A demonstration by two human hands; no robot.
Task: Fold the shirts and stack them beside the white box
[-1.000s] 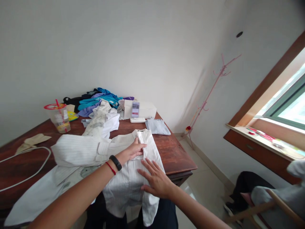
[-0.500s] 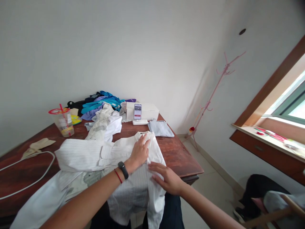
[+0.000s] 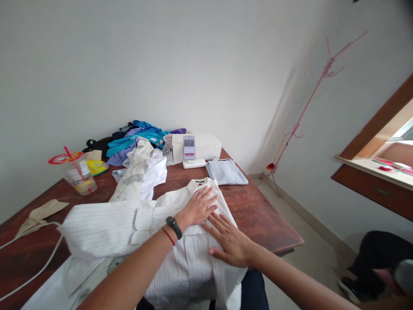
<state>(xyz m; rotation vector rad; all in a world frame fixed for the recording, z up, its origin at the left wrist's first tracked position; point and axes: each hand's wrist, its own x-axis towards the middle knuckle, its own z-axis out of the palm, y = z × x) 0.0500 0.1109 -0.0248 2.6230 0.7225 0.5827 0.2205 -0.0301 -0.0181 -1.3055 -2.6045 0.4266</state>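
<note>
A white pin-striped shirt (image 3: 106,224) lies spread over the near part of the brown wooden table (image 3: 258,211), its collar pointing away from me and its lower part hanging over the front edge. My left hand (image 3: 198,208) lies flat and open on the shirt's chest just below the collar; a black band and a red string are on that wrist. My right hand (image 3: 229,240) rests flat with fingers spread on the shirt's right front, right beside the left hand. Neither hand grips anything.
Behind the shirt lie a crumpled white patterned garment (image 3: 142,168), a heap of blue, purple and black clothes (image 3: 135,135), a white box (image 3: 200,146) with a phone (image 3: 189,148) leaning on it, and a folded light-blue cloth (image 3: 226,172). A plastic cup (image 3: 77,172) stands left. A pink coat stand (image 3: 306,103) is in the corner. Another person's dark legs (image 3: 380,262) show at the lower right.
My left hand has slid slightly down from the collar and flattened on the shirt. My right hand has moved up next to it. The view has shifted to the left and down.
</note>
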